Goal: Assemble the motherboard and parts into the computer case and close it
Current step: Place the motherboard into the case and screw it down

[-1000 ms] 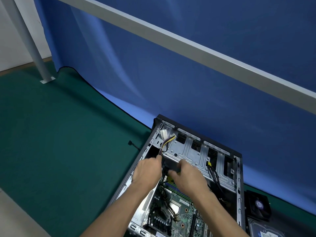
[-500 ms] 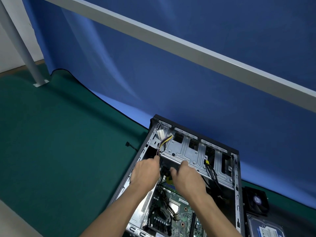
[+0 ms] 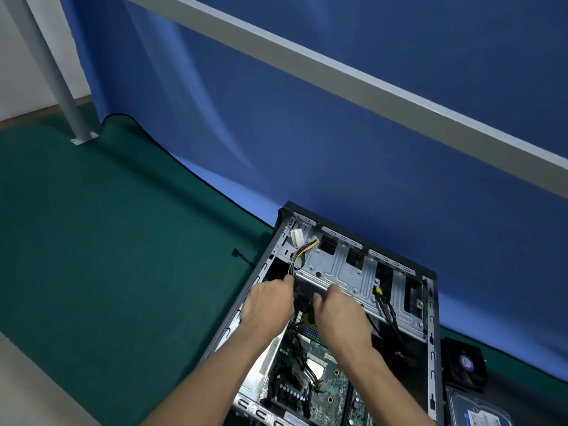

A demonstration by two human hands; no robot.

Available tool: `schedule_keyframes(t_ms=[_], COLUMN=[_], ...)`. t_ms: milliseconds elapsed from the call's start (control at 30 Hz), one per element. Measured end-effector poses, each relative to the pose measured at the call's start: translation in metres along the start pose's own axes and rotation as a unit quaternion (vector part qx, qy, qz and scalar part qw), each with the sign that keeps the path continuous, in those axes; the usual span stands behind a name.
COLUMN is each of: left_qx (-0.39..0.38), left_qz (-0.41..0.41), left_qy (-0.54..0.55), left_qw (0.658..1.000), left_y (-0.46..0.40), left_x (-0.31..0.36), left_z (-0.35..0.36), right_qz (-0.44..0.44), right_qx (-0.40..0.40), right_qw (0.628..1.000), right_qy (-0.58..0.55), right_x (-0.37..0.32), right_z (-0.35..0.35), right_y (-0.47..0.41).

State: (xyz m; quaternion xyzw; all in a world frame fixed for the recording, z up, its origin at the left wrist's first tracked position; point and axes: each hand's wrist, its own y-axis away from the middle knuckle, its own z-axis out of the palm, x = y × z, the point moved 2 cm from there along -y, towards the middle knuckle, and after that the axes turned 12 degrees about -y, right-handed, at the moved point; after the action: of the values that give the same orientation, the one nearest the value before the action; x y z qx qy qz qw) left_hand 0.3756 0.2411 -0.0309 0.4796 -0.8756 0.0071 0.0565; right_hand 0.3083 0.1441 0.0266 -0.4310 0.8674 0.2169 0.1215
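Observation:
The open computer case (image 3: 353, 238) lies on its side on the green mat. The green motherboard (image 3: 325, 373) sits inside it, below the silver drive cage (image 3: 347, 272). My left hand (image 3: 267, 302) reaches under the cage's left end and pinches the yellow and purple cable bundle (image 3: 302, 255), which runs up to a white connector (image 3: 296, 236). My right hand (image 3: 341, 321) is close beside it, thumb and fingers curled on a black connector (image 3: 307, 295) between the hands. Both hands' fingertips are mostly hidden.
Black cables with a yellow tag (image 3: 378, 292) hang over the cage's right side. A black fan (image 3: 464, 367) and a hard drive (image 3: 479, 413) lie right of the case. A small black cable (image 3: 242, 256) lies on the mat to the left. A blue backdrop rises behind.
Both hands stay at the same spot under the drive cage, with only small finger shifts. The camera view has drifted slightly.

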Motion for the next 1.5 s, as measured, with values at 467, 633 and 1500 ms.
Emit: schedule_keyframes(t_ms=[467, 633, 1500], left_qx=[0.004, -0.003, -0.003], left_qz=[0.005, 0.005, -0.005], left_qy=[-0.01, -0.009, -0.008], left_qw=[1.0, 1.0, 1.0], left_y=[-0.001, -0.001, -0.001], left_x=[0.0, 0.001, 0.0], left_z=[0.0, 0.001, 0.001], right_qz=[0.031, -0.003, 0.055], right_qx=[-0.115, -0.011, -0.165], right_qw=[0.988, 1.0, 0.976], right_qy=[-0.099, 0.022, -0.129], right_x=[0.003, 0.011, -0.007], right_z=[-0.006, -0.006, -0.011], right_y=[-0.015, -0.013, -0.027])
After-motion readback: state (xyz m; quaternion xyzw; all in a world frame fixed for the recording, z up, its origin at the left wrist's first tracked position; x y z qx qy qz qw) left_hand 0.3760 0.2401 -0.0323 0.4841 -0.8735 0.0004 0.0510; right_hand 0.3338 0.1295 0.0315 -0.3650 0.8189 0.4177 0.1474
